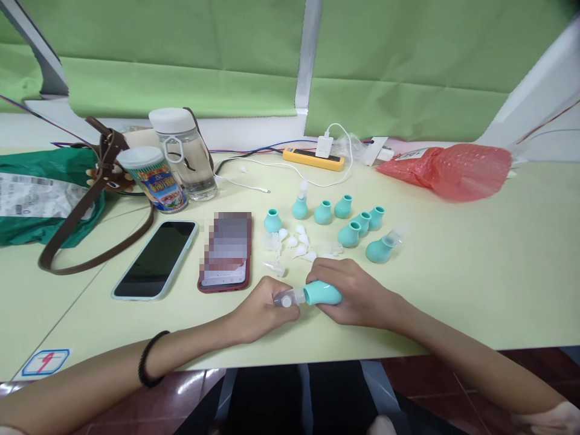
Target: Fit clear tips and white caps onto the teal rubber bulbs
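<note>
Low over the table's front part, my right hand (351, 293) is wrapped round a teal squeeze bulb (322, 293), its open neck pointing left. Between the fingers of my left hand (263, 308) is a clear plastic nozzle (290, 297), whose end meets the bulb's mouth; how far it sits inside I cannot tell. Beyond my hands lie several small white plastic pieces (298, 241) and loose clear nozzles (274, 267). Several more teal bulbs (348, 234) stand behind them. One bulb (379, 249) at the right lies tilted with a clear nozzle in its neck.
Two phones (156, 260) (226, 254) lie at left. Behind them stand a noodle cup (156, 181) and a water bottle (185, 157). A green bag (86, 211) with a brown strap (99, 266), a yellow power strip (312, 159) with cables and a red bubble-wrap package (471, 172) line the back.
</note>
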Tool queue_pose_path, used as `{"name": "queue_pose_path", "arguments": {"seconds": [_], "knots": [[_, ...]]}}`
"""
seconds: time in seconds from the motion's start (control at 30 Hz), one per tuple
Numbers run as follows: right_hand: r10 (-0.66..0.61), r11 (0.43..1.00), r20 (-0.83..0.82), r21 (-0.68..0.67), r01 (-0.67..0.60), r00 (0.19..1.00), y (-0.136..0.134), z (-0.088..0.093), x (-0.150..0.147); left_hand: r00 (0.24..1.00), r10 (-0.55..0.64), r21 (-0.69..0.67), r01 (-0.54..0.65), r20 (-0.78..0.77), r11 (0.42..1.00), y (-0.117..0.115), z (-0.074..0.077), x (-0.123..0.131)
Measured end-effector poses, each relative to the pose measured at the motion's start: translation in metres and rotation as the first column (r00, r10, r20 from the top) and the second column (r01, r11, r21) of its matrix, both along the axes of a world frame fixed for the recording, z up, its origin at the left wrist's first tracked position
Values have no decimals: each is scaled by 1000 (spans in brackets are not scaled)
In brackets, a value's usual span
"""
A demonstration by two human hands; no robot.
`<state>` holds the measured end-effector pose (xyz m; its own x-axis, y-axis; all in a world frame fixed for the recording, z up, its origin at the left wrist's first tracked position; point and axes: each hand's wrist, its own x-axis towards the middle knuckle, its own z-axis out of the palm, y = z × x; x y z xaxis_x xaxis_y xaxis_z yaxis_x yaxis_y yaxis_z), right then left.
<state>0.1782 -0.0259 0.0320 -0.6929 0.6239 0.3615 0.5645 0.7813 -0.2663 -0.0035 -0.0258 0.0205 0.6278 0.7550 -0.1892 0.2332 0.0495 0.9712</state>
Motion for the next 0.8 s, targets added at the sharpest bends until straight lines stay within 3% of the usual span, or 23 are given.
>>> {"name": "queue_pose_path", "arguments": {"seconds": [0.27, 0.5, 0.63, 0.8], "knots": [[-124, 969, 125, 227, 93, 984, -5, -6, -3, 1000, 17, -8, -17, -18, 1000, 3, -2, 1], [-161, 956, 139, 269, 119, 977, -8, -11, -5, 1000, -9, 20, 10, -27, 1000, 2, -1, 1], [-127, 972, 59, 206, 113, 990, -7, -12, -7, 998, -35, 45, 38, -60, 998, 2, -1, 1], [-93, 994, -111, -66, 86, 989, -8, -11, -13, 990, -70, 140, 86, -119, 986, 1, -1, 0]]}}
